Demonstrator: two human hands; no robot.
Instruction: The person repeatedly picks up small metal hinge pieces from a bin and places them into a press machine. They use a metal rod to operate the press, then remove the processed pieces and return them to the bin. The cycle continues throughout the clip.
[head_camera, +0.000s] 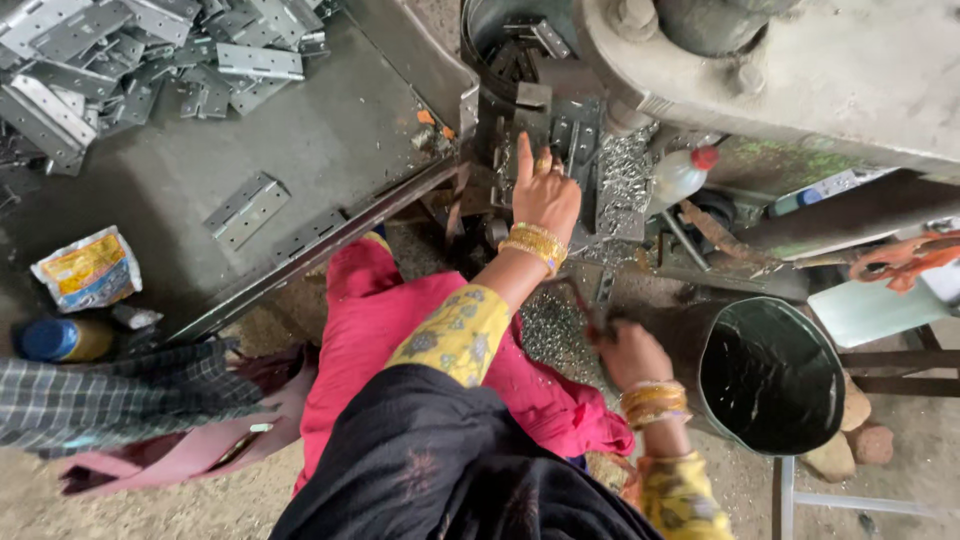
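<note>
Grey steel hinge plates sit at the working area of the big grey press machine, and the left hand rests on them with the index finger stretched up and the other fingers loosely bent; it does not close around anything that I can see. Gold bangles are on this wrist, below a yellow flowered sleeve. The right hand is lower, beside the pile of small shiny metal chips, and its fingers curl around a thin dark rod. Just right of this hand stands a black round bucket with dark content. Behind the machine base lies a white plastic bottle with red cap. On the left, a dark metal tray table carries one single hinge near its middle and a heap of many hinges at its far left corner. Beside the near left edge of the tray lie a white and yellow packet and a blue bottle.
</note>
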